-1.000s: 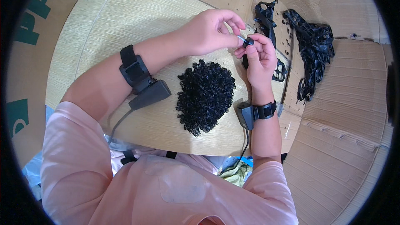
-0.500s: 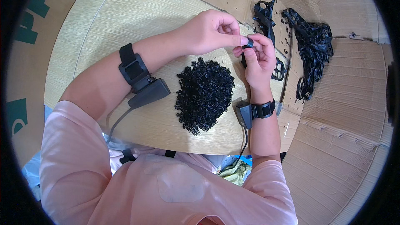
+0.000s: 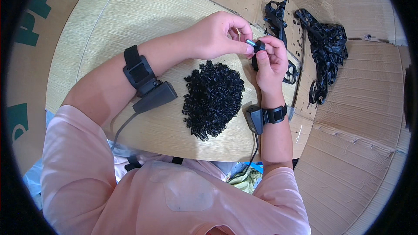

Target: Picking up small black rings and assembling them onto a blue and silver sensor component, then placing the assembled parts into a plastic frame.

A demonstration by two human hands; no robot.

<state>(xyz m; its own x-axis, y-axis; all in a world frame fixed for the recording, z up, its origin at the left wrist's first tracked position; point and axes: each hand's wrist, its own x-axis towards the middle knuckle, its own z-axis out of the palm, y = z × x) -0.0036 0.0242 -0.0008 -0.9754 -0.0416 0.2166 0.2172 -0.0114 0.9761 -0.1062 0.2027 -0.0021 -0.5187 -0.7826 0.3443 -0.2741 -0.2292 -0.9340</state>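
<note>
Round pale wooden worktop (image 3: 109,30) on cardboard, small assembly in hand.
At one o'clock, left hand (image 3: 217,35) and right hand (image 3: 270,61) each clamped one small black plastic piece with metal pin (image 3: 257,45); likely light, rigid, best pinched by its body, above the black coil heap (image 3: 213,98).

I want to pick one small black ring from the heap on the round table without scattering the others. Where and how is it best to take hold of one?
Probably from the near edge of the heap of black rings, where a few lie loose on the wooden table. Come from above and pinch one ring across its rim with two fingertips. The middle is piled and tangled, so a grip there would likely lift several.
</note>
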